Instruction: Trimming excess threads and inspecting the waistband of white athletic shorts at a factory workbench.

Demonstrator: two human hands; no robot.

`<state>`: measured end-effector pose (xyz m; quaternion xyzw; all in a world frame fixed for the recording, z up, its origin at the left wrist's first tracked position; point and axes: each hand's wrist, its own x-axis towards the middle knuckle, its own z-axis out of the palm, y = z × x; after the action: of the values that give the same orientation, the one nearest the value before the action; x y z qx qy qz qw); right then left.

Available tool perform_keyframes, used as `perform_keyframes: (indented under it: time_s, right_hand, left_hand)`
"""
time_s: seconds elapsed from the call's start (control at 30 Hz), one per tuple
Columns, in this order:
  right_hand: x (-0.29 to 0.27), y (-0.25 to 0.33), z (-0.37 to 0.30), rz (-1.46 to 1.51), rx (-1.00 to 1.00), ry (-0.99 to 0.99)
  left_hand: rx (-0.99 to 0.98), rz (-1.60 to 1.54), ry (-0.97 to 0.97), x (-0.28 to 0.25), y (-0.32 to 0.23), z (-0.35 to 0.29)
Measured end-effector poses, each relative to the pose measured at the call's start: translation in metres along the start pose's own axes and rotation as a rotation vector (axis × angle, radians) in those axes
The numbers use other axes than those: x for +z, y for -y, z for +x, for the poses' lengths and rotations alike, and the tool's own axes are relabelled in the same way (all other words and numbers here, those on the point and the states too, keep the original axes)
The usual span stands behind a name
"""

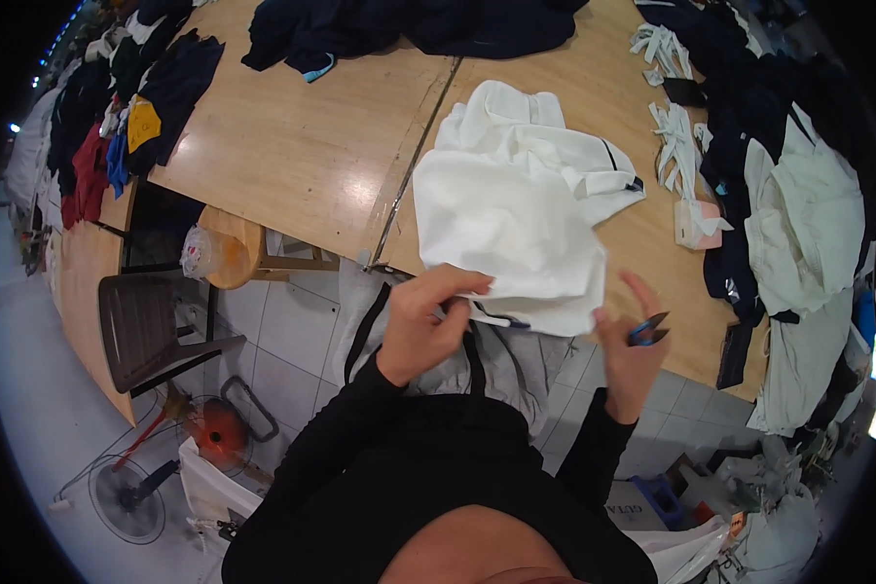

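Observation:
A white garment with dark trim lies bunched on the near edge of the wooden table, its lower hem hanging toward me. My left hand pinches that hem at its left part, thumb and fingers closed on the cloth. At the hem's right corner is my right hand, holding small blue-and-dark thread snips in the palm. Its index finger points up and its thumb is beside the cloth; whether it touches the cloth I cannot tell.
Dark navy clothes lie along the table's far side. White fabric strips, a tissue box and a pile of dark and white garments line the right. Left stand a stool, a chair and a floor fan.

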<state>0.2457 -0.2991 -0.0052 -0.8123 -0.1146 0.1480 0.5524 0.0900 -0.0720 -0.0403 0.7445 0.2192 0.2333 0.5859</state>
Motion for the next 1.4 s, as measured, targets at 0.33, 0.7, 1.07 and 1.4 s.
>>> perform_keyframes:
  time_s: [0.33,0.7,1.07,1.4]
  right_hand:
    - [0.021,-0.045,-0.044,0.338,-0.076,-0.025]
    - [-0.086,0.03,-0.026,0.835,-0.41,-0.597]
    - [-0.062,-0.063,0.076,0.4,-0.031,-0.487]
    - [-0.013,-0.192,0.066,-0.053,-0.002,-0.484]
  left_hand:
    - [0.136,-0.386,0.254,0.01,-0.039,0.014]
    - [0.389,0.385,0.112,-0.006,0.029,0.093]
    - [0.401,0.716,-0.066,-0.067,0.027,0.072]
    - [0.756,-1.038,1.134,-0.124,-0.086,0.028]
